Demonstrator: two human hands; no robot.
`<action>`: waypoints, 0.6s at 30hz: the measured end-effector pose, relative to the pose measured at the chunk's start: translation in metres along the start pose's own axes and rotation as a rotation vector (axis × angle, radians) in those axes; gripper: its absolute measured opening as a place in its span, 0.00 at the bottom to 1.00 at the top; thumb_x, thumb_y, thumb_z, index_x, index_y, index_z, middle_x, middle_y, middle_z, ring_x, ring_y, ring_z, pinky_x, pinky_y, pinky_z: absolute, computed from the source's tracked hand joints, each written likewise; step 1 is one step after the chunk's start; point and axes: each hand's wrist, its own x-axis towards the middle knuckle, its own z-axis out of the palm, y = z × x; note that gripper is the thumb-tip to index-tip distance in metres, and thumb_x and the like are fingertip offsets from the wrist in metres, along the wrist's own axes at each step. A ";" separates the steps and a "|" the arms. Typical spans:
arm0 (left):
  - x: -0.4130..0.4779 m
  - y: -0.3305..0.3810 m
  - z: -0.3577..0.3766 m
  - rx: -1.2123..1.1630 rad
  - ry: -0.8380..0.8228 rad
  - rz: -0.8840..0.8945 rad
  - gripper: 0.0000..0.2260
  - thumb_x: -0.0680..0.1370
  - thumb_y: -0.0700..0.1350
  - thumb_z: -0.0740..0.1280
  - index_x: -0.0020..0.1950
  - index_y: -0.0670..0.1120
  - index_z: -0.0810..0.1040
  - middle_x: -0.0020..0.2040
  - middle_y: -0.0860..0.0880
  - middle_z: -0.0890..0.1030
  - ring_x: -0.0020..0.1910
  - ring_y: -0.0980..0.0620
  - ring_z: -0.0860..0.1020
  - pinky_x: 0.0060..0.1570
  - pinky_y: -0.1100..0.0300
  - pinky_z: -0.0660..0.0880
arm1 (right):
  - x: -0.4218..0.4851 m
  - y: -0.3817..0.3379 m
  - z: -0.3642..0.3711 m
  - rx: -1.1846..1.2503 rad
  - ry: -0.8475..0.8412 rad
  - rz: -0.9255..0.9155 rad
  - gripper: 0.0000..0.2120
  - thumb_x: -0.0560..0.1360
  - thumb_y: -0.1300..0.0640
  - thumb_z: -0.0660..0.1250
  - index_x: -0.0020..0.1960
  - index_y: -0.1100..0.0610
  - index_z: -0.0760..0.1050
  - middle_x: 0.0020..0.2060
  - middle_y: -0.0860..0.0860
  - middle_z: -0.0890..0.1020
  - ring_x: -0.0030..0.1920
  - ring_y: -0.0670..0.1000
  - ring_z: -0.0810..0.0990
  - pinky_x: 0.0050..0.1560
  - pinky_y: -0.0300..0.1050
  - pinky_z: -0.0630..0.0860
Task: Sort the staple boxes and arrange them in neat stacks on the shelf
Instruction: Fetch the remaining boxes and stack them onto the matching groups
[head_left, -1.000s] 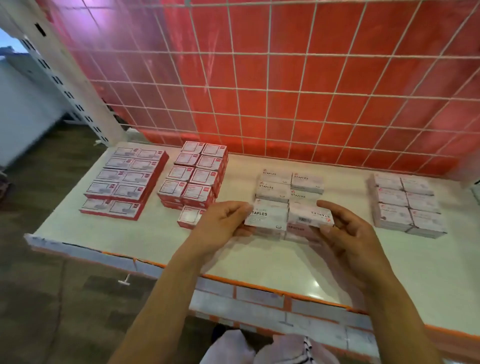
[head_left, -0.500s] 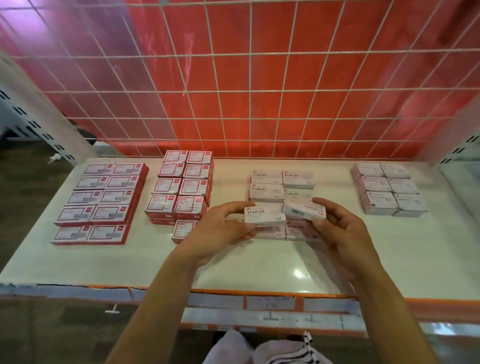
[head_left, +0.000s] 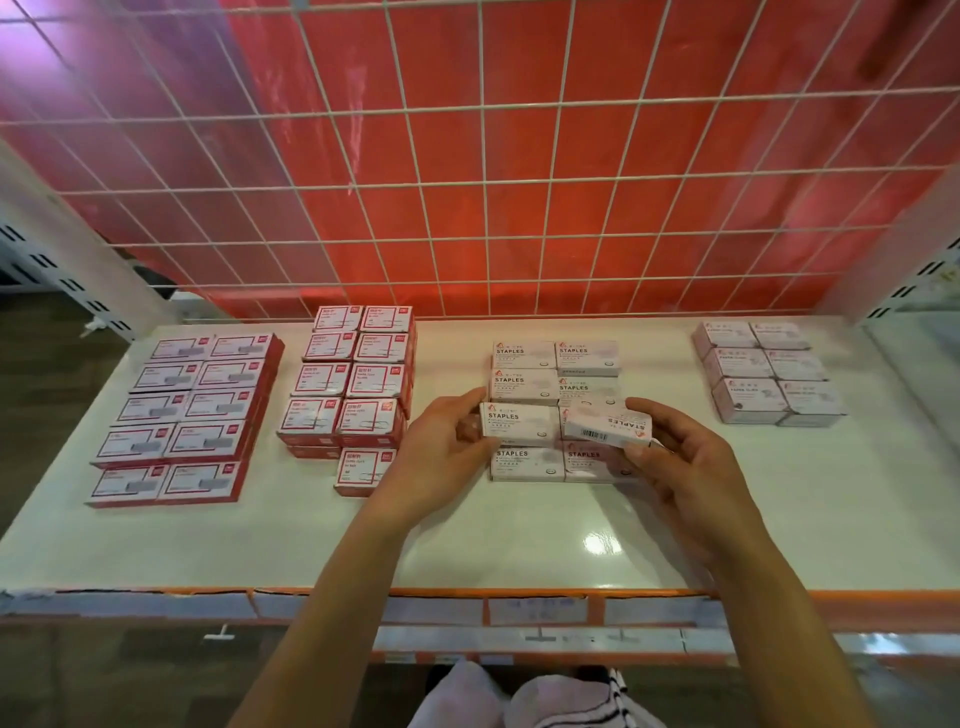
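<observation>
My left hand (head_left: 441, 452) holds a white box marked STAPLES (head_left: 519, 425) by its left end, a little above the shelf. My right hand (head_left: 685, 462) pinches a second white staple box (head_left: 608, 427), turned round so its barcode and upside-down label face me. Both boxes hover over a group of white STAPLES boxes (head_left: 524, 358) laid in two columns at the middle of the white shelf (head_left: 467, 540). Two more of these boxes (head_left: 527, 464) lie just under my hands.
At the left lie flat red-edged boxes (head_left: 187, 415) in two columns. Beside them stands a taller red stack (head_left: 358, 374) with a lone red box (head_left: 363, 470) in front. A pale box stack (head_left: 763, 371) sits at the right. A wire grid (head_left: 483, 156) backs the shelf.
Both hands have lifted a box each off the middle group. The right-hand box has turned so its label reads upside down. My head has swung right and centred on the shelf.
</observation>
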 end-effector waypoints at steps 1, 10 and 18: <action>0.001 0.000 0.002 -0.018 0.009 -0.006 0.24 0.76 0.38 0.67 0.62 0.64 0.68 0.52 0.55 0.75 0.43 0.63 0.77 0.46 0.73 0.74 | 0.000 0.000 0.000 -0.009 0.001 -0.001 0.19 0.75 0.71 0.62 0.59 0.51 0.76 0.51 0.48 0.84 0.53 0.53 0.82 0.50 0.46 0.81; 0.005 -0.011 0.007 -0.101 0.095 -0.079 0.17 0.74 0.39 0.71 0.60 0.52 0.74 0.55 0.53 0.81 0.47 0.58 0.81 0.46 0.65 0.79 | 0.001 -0.001 0.008 -0.056 0.009 -0.009 0.20 0.75 0.71 0.63 0.61 0.52 0.75 0.54 0.48 0.82 0.53 0.49 0.82 0.51 0.47 0.80; 0.008 -0.009 0.013 -0.041 0.113 -0.096 0.19 0.75 0.39 0.70 0.65 0.48 0.74 0.53 0.54 0.82 0.48 0.60 0.81 0.46 0.67 0.79 | 0.001 -0.003 0.005 -0.070 0.015 -0.010 0.20 0.75 0.71 0.64 0.59 0.51 0.75 0.52 0.46 0.82 0.51 0.47 0.82 0.47 0.42 0.81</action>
